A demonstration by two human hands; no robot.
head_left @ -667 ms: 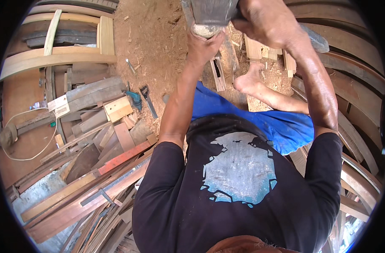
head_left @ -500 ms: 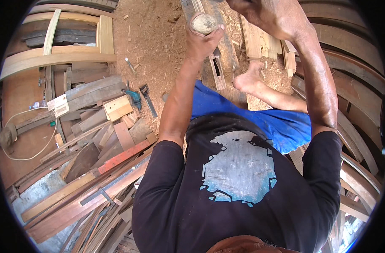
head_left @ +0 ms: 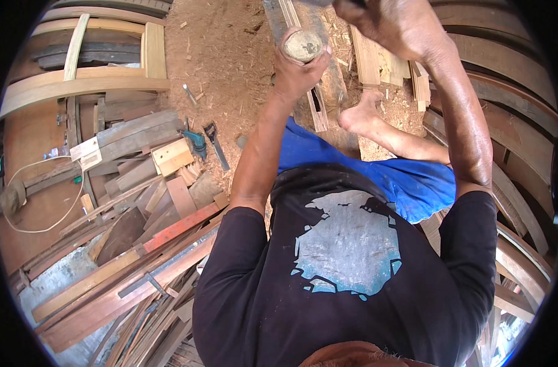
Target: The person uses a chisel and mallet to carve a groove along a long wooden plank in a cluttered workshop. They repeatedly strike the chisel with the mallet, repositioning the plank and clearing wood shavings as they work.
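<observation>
My left hand (head_left: 298, 76) is wrapped around the thick handle of an upright chisel (head_left: 303, 46); its round, worn wooden end faces up, and its blade is hidden below my fist. Beneath it lies a narrow pale wood piece (head_left: 317, 110) with a dark slot cut in it, resting on a worn, dark plank (head_left: 337, 92). My right hand (head_left: 392, 27) is raised at the top edge, to the right of the chisel. Its fingers are closed on what looks like a hammer (head_left: 316, 2), of which only a dark bit shows.
A bare foot (head_left: 358, 115) rests beside the plank, near pale boards (head_left: 377, 58). Wood shavings cover the floor (head_left: 215, 55). To the left lie a teal power tool (head_left: 196, 144), a handsaw (head_left: 216, 147) and piled offcuts (head_left: 138, 183). Stacked planks (head_left: 505, 92) line the right side.
My left hand and the chisel have shifted slightly right and down. My right hand stays raised, with only a small shift.
</observation>
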